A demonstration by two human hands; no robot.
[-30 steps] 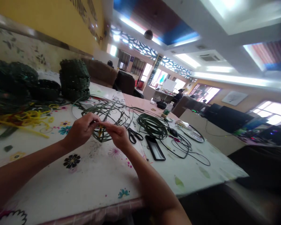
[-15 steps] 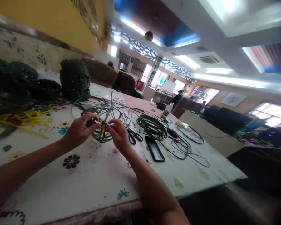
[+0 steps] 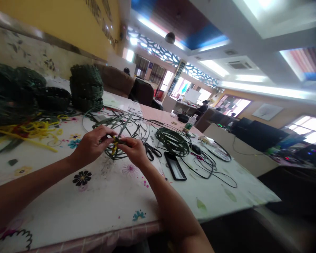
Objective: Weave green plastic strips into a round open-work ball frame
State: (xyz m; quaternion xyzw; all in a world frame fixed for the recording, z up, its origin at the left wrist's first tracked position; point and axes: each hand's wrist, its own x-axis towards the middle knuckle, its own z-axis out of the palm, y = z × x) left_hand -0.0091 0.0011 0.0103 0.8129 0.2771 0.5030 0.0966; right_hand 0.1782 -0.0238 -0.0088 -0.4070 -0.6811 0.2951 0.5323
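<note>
Thumb and fingertips of the left hand are pinched together on the woven piece, close to its yellow strip, and the right hand pinches it from the other side, its thumb and fingers closed on a dark green strip; the fingers hide just how the strips cross there. The piece sits between the two hands, over the near part of the table, its green lattice coming to a point below the fingers. Behind it, long green strips fan out loosely and curve across the flowered tablecloth. Just beside the right hand lie scissors with black handles, and past them a black tray and a coil of green strip. A small black object rests at the coil's right edge, with thin dark loops spreading nearby. Farther back stands a clear bottle with a green label. To the left are tangled yellow strips, and behind those, dark green woven baskets. Far across the room a person in dark clothing is seen near a counter.
</note>
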